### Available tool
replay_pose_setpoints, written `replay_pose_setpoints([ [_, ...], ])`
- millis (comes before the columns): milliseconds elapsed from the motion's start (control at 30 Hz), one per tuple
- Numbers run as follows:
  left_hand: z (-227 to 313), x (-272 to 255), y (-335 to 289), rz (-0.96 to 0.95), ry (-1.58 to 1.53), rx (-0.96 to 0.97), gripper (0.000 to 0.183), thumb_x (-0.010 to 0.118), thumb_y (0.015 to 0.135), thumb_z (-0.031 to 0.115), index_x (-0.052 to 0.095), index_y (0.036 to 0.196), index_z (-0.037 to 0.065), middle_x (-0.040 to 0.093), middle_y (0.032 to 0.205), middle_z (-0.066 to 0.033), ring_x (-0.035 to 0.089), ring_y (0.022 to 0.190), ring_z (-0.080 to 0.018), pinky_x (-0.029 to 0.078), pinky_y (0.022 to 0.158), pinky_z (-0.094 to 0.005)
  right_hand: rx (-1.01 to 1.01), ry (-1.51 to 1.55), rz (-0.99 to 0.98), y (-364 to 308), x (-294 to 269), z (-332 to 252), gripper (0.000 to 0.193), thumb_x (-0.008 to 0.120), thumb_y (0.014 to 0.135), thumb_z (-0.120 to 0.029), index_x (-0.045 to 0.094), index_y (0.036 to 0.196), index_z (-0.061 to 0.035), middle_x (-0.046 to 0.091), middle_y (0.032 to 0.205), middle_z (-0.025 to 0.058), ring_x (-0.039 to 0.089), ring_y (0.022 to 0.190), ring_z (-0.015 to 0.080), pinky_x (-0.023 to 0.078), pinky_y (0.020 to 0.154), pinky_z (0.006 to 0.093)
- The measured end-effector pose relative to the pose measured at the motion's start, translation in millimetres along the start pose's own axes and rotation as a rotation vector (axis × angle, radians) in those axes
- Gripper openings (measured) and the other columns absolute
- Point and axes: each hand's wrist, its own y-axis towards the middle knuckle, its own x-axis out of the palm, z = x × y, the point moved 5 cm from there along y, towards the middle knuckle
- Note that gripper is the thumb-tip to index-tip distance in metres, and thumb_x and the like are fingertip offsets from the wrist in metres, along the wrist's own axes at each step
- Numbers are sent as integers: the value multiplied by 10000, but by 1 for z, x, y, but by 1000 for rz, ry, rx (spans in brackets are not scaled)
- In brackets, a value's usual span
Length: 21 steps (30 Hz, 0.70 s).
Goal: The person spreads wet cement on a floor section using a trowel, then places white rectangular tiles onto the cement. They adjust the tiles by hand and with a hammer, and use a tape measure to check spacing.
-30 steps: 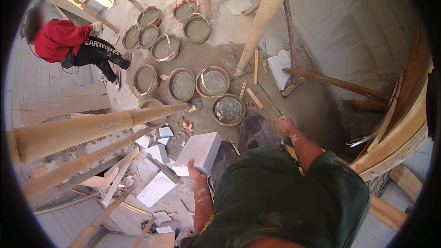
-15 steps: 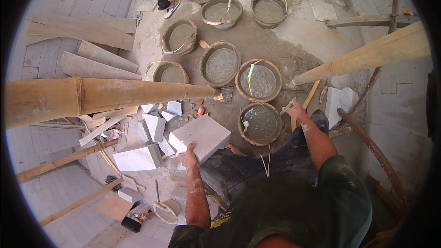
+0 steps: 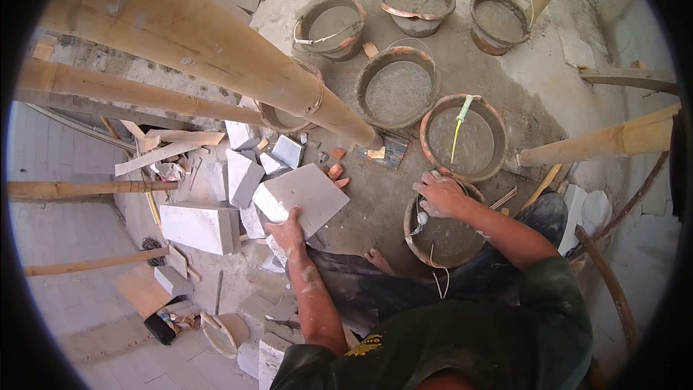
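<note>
My left hand [image 3: 287, 235] grips the near edge of a white lightweight concrete block [image 3: 307, 196], thumb on its top face. The block is tilted above broken pieces beside my left leg. My right hand [image 3: 442, 195] reaches over the far rim of the nearest bucket [image 3: 451, 240], which holds grey wet mortar. Its fingers are bent, with a gap between them and the thumb; nothing shows in them. Close to the thumb is the white grip [image 3: 421, 219] of the bucket's thin handle. Another mortar bucket [image 3: 462, 141] with a white-and-yellow handle stands just beyond.
A thick bamboo pole [image 3: 216, 43] slants across the left, its foot on a dark board [image 3: 390, 150]. Another bamboo pole [image 3: 606, 137] stands right. Several mortar buckets [image 3: 415, 3] fill the far floor. White block offcuts [image 3: 195, 225], wood scraps and a small pail [image 3: 229, 331] lie left.
My right hand has moved from beside the nearest bucket to over its far rim. The left hand still holds the block, now turned somewhat. The view has swung, shifting the buckets rightward.
</note>
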Motion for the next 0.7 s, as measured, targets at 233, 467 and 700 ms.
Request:
replay_pose_setpoints([
  [233,-20,-18,14,12,212,-86,971,903,658,454,467,1289,-142,673,1202,-345,679,1150,-498,515,1043,-485,8,32,153,18,-31,-9,177,703,832,-174,727,990,-99,705,857,136,721,933,359,536,934,508],
  [467,-6,-46,-3,74,181,-100,967,907,665,457,477,1308,-122,665,1228,-336,673,1148,-502,511,1046,-494,-119,141,-98,-28,-74,-75,110,698,841,-197,721,845,-89,724,808,146,714,834,386,527,732,507],
  [700,-17,-90,-31,315,-246,-89,968,930,681,328,469,1378,-161,606,1317,-327,663,1145,-447,511,1024,-489,-136,301,-78,-26,-91,-110,237,764,884,-288,688,840,-68,720,806,167,699,795,415,512,722,524],
])
